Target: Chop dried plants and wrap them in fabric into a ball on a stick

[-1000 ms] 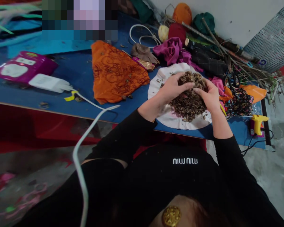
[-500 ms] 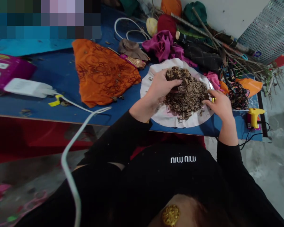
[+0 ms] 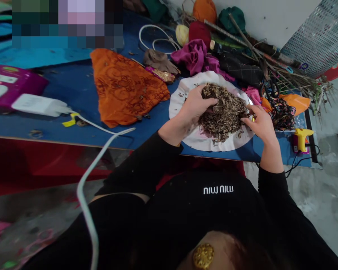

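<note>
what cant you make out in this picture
Head view, left hand: fingertips sunk in the dried brown pile, which hides anything under it.
Head view, right hand: a thin yellow thing beside it, too small to identify.
Head view, top left: pixelated block hides what is behind.
Head view, purple box: cut off by the left edge.

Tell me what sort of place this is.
Probably a craft workspace: orange cloth and other fabric scraps on the blue table, a yellow glue gun at its edge, and a bundle of twigs behind the white plate of dried plant bits.
</note>
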`<state>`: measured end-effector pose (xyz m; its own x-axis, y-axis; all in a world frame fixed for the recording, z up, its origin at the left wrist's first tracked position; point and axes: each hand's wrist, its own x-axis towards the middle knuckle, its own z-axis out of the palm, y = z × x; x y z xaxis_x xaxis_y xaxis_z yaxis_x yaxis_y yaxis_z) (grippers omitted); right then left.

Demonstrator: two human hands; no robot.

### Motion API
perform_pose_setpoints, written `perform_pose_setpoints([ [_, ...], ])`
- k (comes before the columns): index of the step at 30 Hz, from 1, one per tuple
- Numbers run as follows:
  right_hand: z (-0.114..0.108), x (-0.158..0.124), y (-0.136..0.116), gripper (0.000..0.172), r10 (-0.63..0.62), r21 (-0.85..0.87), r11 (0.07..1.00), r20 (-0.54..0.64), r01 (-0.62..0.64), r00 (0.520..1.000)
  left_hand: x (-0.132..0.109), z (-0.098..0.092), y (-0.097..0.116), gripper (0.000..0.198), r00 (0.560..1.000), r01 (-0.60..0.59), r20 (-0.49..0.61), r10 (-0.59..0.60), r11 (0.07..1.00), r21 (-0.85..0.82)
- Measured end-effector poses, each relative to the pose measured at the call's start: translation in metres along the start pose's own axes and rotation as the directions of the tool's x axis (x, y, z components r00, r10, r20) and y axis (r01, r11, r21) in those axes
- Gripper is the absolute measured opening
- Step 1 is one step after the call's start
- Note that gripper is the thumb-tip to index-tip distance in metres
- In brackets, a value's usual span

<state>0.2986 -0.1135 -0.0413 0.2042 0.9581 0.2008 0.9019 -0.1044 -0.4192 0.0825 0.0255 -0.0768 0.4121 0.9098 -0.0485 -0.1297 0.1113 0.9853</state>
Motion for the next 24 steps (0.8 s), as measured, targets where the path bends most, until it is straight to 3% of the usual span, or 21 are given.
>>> perform_pose_setpoints([
  [2,0.004,-0.002,-0.001,0.046,0.026,-0.097,0.995,0.048,-0.021,0.999,-0.001,0.001,0.001,0.038,1.0,0.003,-0.011,-0.003,1.0,0.004],
  [5,0.01,-0.006,-0.001,0.043,0.036,-0.108,0.994,0.067,-0.028,0.997,-0.002,0.003,0.002,0.037,1.0,0.02,-0.012,-0.02,1.0,0.019],
  [8,0.009,-0.007,0.0,0.039,0.03,-0.018,0.999,-0.041,-0.031,0.999,-0.001,0.002,0.003,0.036,1.0,-0.005,0.008,0.005,0.997,0.073],
  [12,0.002,-0.006,-0.001,0.04,0.084,0.179,0.983,-0.194,-0.049,0.978,0.003,-0.011,0.011,0.038,0.986,-0.157,-0.016,0.167,0.954,0.256],
  [15,0.006,-0.008,-0.008,0.041,0.106,0.325,0.945,-0.191,-0.039,0.976,0.008,-0.028,0.023,0.036,0.97,-0.201,-0.059,0.236,0.913,0.354],
  [18,0.021,-0.011,-0.024,0.043,0.071,0.398,0.917,-0.17,0.003,0.983,0.012,-0.043,0.033,0.029,0.963,-0.166,-0.118,0.244,0.876,0.453],
  [24,0.048,-0.011,-0.049,0.048,-0.134,0.163,0.975,-0.112,0.151,0.985,0.011,-0.048,0.035,0.019,0.976,-0.118,-0.118,0.183,0.902,0.416],
])
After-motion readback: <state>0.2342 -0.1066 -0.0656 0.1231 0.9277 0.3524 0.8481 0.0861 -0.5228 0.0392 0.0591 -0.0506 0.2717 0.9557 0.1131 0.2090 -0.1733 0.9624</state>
